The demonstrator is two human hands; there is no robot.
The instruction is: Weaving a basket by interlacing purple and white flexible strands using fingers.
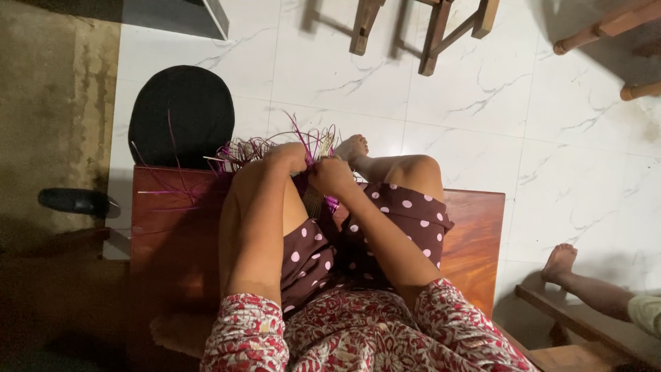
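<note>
Woven straw piece [313, 148] looked partly made: many loose purple strands remained unwoven at its far end, both hands [310, 165] closed on it.

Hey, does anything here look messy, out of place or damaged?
Nothing looks damaged. Loose purple strands lie scattered on the wooden bench beside the weaving that the left hand and right hand grip. A black shoe sits alone on the floor at the left.

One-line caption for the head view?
Seated person's left hand and right hand work purple and straw-coloured strips over a wooden bench.
</note>
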